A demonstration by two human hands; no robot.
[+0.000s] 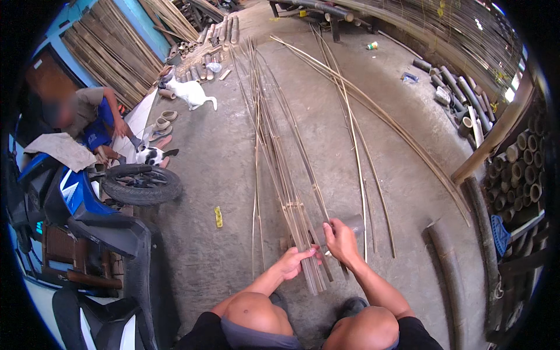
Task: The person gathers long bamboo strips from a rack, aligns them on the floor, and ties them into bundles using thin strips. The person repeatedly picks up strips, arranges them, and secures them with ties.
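A bundle of bamboo strips [293, 206] in your grasp
Your left hand [291, 262] clasps its near end; your right hand [343, 242] grasps a strip [315, 188] beside it. Bundle and strip stretch over the middle of the concrete floor [204, 262], bamboo tubes [452, 83] along its right edge.

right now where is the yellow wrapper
In the head view, the yellow wrapper lies on the floor left of centre, between the motorbike wheel and the bamboo strips.
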